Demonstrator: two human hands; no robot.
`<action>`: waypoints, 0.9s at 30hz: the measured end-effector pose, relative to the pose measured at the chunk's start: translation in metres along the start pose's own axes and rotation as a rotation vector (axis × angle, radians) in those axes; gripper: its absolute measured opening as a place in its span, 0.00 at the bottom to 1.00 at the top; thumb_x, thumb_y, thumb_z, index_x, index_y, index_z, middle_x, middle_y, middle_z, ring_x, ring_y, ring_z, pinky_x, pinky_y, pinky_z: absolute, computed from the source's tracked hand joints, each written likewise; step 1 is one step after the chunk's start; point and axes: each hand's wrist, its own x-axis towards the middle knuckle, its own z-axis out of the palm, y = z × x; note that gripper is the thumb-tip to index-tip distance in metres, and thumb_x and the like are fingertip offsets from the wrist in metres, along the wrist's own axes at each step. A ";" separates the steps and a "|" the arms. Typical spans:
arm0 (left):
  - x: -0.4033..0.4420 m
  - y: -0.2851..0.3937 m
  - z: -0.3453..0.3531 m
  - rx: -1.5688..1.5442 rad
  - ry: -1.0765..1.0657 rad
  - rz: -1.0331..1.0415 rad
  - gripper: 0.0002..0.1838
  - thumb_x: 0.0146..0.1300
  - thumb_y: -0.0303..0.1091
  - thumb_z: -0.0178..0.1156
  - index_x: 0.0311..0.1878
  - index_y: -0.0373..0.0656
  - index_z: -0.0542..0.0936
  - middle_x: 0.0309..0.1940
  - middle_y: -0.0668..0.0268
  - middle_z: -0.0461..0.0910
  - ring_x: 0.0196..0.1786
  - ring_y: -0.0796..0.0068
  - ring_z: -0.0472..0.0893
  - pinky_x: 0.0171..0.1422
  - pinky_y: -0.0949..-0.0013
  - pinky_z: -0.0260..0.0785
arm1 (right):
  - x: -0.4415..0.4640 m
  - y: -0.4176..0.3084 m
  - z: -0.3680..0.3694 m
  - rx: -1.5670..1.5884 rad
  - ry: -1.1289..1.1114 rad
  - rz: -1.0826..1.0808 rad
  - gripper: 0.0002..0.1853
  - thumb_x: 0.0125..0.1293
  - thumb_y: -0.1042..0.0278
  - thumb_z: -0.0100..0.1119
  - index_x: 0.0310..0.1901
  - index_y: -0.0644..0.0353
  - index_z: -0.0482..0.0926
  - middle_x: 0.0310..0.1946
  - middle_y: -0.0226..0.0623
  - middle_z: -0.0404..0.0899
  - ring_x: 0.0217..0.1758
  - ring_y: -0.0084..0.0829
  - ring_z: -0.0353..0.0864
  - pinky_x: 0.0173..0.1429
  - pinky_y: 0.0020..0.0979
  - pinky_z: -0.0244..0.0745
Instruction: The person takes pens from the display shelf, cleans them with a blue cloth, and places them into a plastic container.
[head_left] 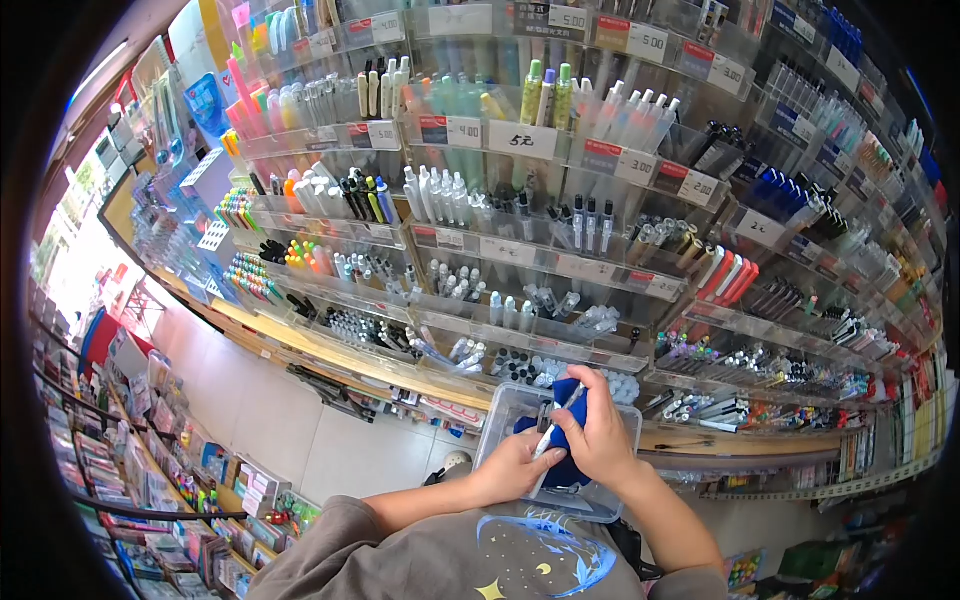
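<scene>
holding a white pen (pixel 547 439) between our left hand (pixel 509 470) and right hand (pixel 600 437), close together | blue cloth (pixel 567 473) bunched behind it, over the clear bin (pixel 489 431) | we judge the pen light, stiff, slick, best pinched mid-barrel; cloth soft

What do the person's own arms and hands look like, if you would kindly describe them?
The left hand and right hand wear no gloves, and the forearms are uncovered. The shirt is grey-brown with short sleeves; its front has a blue design with a yellow star and crescent.
</scene>
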 end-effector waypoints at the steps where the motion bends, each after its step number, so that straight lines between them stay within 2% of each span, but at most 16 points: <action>1: -0.001 0.001 -0.003 0.013 -0.011 -0.178 0.11 0.65 0.36 0.55 0.38 0.36 0.77 0.28 0.62 0.72 0.31 0.74 0.70 0.37 0.67 0.64 | 0.000 0.000 -0.003 0.002 -0.015 0.003 0.25 0.59 0.70 0.59 0.55 0.65 0.60 0.49 0.49 0.66 0.52 0.46 0.70 0.55 0.36 0.66; 4: -0.003 0.001 -0.004 -0.058 0.013 -0.129 0.11 0.65 0.37 0.54 0.38 0.38 0.78 0.27 0.62 0.73 0.31 0.73 0.69 0.38 0.67 0.63 | -0.003 -0.001 -0.007 0.002 -0.034 0.028 0.24 0.58 0.71 0.60 0.54 0.65 0.61 0.47 0.49 0.68 0.50 0.47 0.71 0.53 0.37 0.67; 7: 0.001 -0.005 0.000 -0.010 0.064 0.125 0.11 0.67 0.36 0.52 0.31 0.40 0.73 0.13 0.76 0.63 0.15 0.86 0.64 0.18 0.78 0.56 | -0.003 -0.001 -0.006 -0.020 0.032 0.051 0.21 0.59 0.71 0.59 0.51 0.64 0.63 0.44 0.48 0.72 0.46 0.46 0.75 0.49 0.37 0.69; 10: -0.001 0.005 0.000 0.016 0.063 0.090 0.13 0.67 0.37 0.52 0.29 0.40 0.72 0.12 0.76 0.63 0.15 0.87 0.64 0.18 0.78 0.56 | -0.003 0.001 -0.003 -0.004 0.134 0.067 0.15 0.60 0.72 0.58 0.48 0.64 0.67 0.38 0.46 0.77 0.40 0.44 0.79 0.43 0.35 0.72; 13: -0.002 0.004 -0.002 -0.026 0.003 -0.094 0.12 0.66 0.37 0.53 0.33 0.38 0.76 0.20 0.65 0.68 0.32 0.73 0.65 0.39 0.68 0.60 | 0.002 0.010 -0.001 0.067 0.235 0.071 0.09 0.62 0.74 0.55 0.43 0.64 0.71 0.31 0.43 0.79 0.32 0.38 0.82 0.36 0.31 0.74; 16: 0.001 -0.005 0.000 -0.042 -0.001 -0.006 0.15 0.68 0.37 0.51 0.25 0.41 0.69 0.11 0.74 0.64 0.13 0.86 0.64 0.17 0.77 0.56 | 0.001 0.009 -0.006 0.095 0.141 0.116 0.15 0.58 0.73 0.60 0.46 0.63 0.69 0.36 0.44 0.78 0.38 0.39 0.80 0.42 0.32 0.73; 20: 0.000 0.000 -0.002 -0.124 0.001 -0.065 0.15 0.68 0.38 0.51 0.25 0.41 0.69 0.10 0.74 0.64 0.13 0.86 0.64 0.17 0.77 0.56 | -0.003 0.008 -0.001 0.012 -0.017 0.018 0.28 0.51 0.69 0.68 0.51 0.61 0.64 0.46 0.46 0.70 0.49 0.41 0.73 0.54 0.35 0.67; 27: 0.000 0.001 -0.002 -0.144 -0.040 -0.117 0.14 0.68 0.39 0.51 0.27 0.41 0.70 0.10 0.74 0.64 0.12 0.86 0.63 0.16 0.78 0.55 | 0.000 0.016 -0.002 0.093 0.185 0.125 0.10 0.60 0.71 0.59 0.42 0.62 0.73 0.32 0.40 0.79 0.33 0.34 0.80 0.39 0.29 0.73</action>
